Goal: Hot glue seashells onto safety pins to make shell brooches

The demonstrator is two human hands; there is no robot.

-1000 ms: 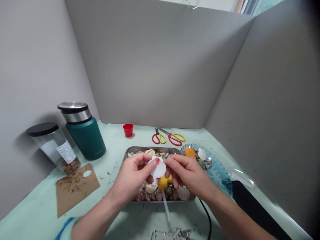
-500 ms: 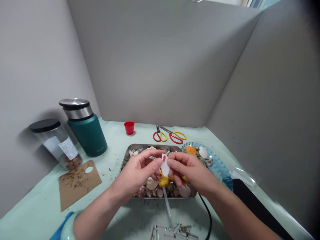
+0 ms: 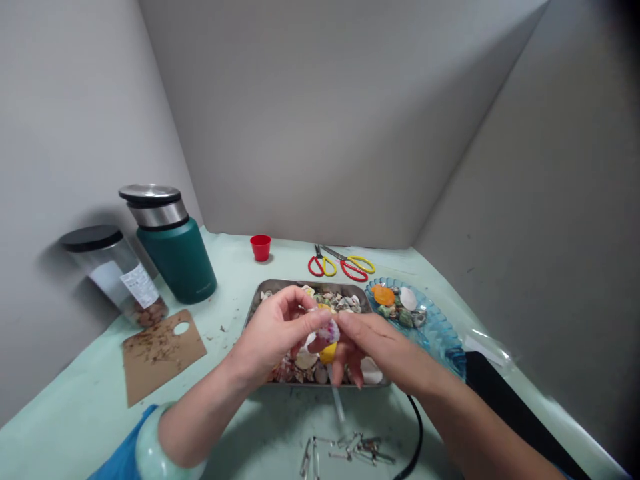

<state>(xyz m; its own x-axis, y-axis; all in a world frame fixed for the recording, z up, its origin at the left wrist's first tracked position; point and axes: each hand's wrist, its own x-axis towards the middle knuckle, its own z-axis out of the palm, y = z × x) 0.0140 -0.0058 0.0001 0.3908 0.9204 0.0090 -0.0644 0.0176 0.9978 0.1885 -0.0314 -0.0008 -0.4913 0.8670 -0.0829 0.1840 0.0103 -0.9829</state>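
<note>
Over the tray, my left hand (image 3: 280,330) pinches a small white piece with pink-purple marks (image 3: 329,331) between thumb and fingers; its exact kind I cannot make out. My right hand (image 3: 373,343) meets it from the right, thumb and forefinger closed at the piece's edge, the other fingers curled below. Behind the hands sits a metal tray (image 3: 255,300) filled with shells (image 3: 345,301). Partly hidden under my fingers is a yellow glue gun (image 3: 327,353), its clear glue stick (image 3: 339,403) pointing toward me over the tray's front rim.
A blue scalloped plate (image 3: 440,330) with shells stands right of the tray. Scissors (image 3: 355,267) and a red cup (image 3: 261,247) lie behind. At left are a green bottle (image 3: 177,257), a jar (image 3: 117,277) and a cardboard piece (image 3: 160,353). Safety pins (image 3: 355,448) and a black cord (image 3: 416,433) lie in front.
The white piece has been turned and tilted, so a pink-purple patterned area now shows instead of the flat white face with a red mark. My right fingers have extended downward. The view has shifted slightly.
</note>
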